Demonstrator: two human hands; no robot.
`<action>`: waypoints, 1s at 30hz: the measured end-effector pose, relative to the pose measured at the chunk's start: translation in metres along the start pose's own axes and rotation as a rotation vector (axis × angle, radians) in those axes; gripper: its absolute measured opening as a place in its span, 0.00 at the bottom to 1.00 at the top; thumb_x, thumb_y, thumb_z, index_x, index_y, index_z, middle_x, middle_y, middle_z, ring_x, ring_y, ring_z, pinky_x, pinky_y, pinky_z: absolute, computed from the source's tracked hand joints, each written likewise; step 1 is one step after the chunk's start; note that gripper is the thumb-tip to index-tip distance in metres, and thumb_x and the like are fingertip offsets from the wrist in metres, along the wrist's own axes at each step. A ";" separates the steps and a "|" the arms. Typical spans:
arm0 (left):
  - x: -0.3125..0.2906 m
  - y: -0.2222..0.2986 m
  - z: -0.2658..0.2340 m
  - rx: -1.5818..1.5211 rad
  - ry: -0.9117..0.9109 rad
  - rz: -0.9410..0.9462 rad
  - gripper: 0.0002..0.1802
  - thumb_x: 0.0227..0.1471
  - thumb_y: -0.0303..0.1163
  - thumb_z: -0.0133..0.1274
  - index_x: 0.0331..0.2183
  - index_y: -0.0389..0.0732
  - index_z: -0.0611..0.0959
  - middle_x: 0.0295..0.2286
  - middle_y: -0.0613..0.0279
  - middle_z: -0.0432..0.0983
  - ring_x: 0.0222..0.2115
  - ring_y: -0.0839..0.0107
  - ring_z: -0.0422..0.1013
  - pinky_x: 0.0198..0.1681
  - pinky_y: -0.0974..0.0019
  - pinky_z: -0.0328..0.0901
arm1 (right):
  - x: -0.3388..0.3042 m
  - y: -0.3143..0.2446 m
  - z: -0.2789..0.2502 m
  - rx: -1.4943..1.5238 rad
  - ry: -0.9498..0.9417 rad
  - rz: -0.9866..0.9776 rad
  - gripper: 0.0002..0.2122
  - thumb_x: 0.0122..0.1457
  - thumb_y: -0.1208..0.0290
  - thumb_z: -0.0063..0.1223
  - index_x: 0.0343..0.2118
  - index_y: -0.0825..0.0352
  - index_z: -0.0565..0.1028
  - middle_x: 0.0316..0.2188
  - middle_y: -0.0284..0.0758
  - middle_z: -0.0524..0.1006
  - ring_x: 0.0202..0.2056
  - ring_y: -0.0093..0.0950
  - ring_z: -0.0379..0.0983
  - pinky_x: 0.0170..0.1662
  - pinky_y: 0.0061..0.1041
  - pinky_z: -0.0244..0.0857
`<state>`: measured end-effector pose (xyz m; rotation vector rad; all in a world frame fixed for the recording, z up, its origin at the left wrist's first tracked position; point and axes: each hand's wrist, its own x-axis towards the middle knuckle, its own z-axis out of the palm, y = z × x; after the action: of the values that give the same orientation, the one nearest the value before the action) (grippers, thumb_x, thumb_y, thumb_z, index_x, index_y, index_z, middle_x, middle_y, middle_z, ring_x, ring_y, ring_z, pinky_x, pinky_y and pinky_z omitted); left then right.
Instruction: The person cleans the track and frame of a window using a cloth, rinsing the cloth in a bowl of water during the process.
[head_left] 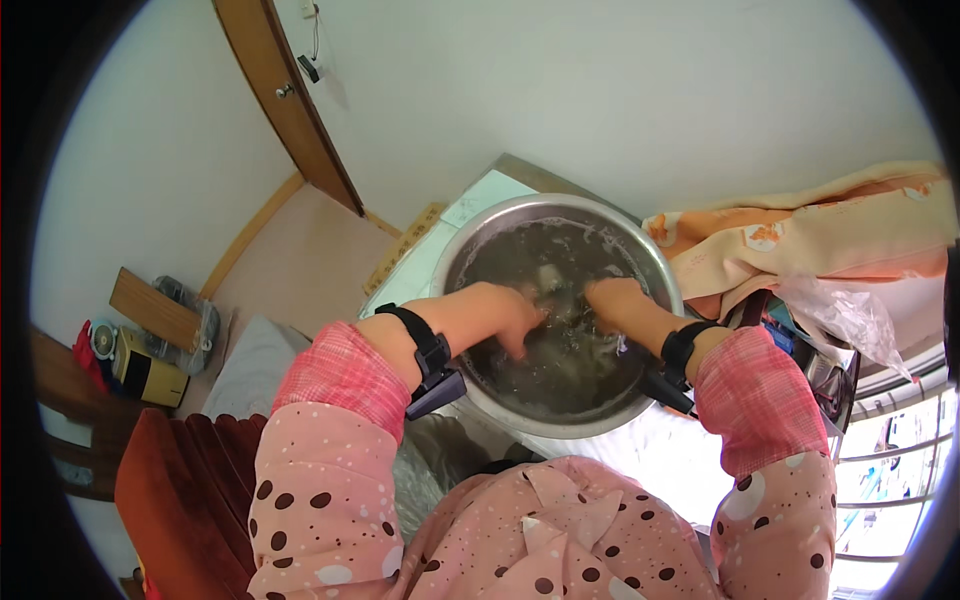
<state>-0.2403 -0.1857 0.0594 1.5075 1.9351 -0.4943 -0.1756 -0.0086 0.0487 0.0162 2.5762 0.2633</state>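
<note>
A large steel basin [476, 226] full of water stands on a table in front of me. Both my hands are down in the water. My left hand [512, 312] and my right hand [612, 298] meet near the middle around a pale item [550, 277] that shows just under the surface. What that item is and how my fingers hold it is hidden by the rippling water. Each wrist wears a black band, and pink dotted sleeves cover my forearms.
An orange patterned cloth [800, 235] and a clear plastic bag [840, 310] lie right of the basin. A white sheet covers the table [480, 195]. A wooden door [290, 95] stands at the back left. A yellow box [150, 372] and a red chair [190, 480] are at left.
</note>
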 end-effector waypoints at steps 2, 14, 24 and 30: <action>-0.009 -0.013 0.003 -0.159 0.255 -0.004 0.47 0.37 0.47 0.59 0.57 0.43 0.59 0.42 0.51 0.72 0.45 0.52 0.67 0.49 0.57 0.61 | -0.014 0.000 -0.020 0.103 0.107 -0.010 0.18 0.38 0.65 0.56 0.35 0.66 0.76 0.33 0.42 0.77 0.38 0.38 0.74 0.38 0.34 0.68; -0.041 -0.037 -0.003 -0.820 0.598 0.155 0.32 0.41 0.41 0.58 0.46 0.33 0.72 0.41 0.46 0.72 0.44 0.59 0.67 0.49 0.64 0.59 | -0.151 0.023 -0.199 0.702 0.778 -0.197 0.15 0.40 0.64 0.57 0.27 0.73 0.73 0.18 0.33 0.71 0.21 0.21 0.67 0.22 0.22 0.62; -0.041 -0.034 -0.004 -0.826 0.737 -0.070 0.18 0.38 0.39 0.56 0.29 0.32 0.80 0.27 0.49 0.76 0.30 0.62 0.73 0.37 0.64 0.64 | -0.132 0.038 -0.179 0.812 0.989 -0.231 0.16 0.45 0.68 0.53 0.36 0.73 0.71 0.26 0.41 0.75 0.29 0.29 0.72 0.33 0.28 0.66; -0.034 -0.038 0.007 -0.805 0.739 -0.236 0.17 0.35 0.37 0.55 0.26 0.33 0.81 0.23 0.45 0.74 0.30 0.58 0.73 0.34 0.59 0.64 | -0.083 0.025 -0.084 0.690 0.917 -0.222 0.21 0.48 0.74 0.50 0.47 0.65 0.63 0.34 0.51 0.73 0.39 0.47 0.69 0.41 0.36 0.64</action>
<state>-0.2695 -0.2248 0.0744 0.9704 2.4182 0.7990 -0.1502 -0.0046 0.1667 -0.1736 3.3759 -0.9115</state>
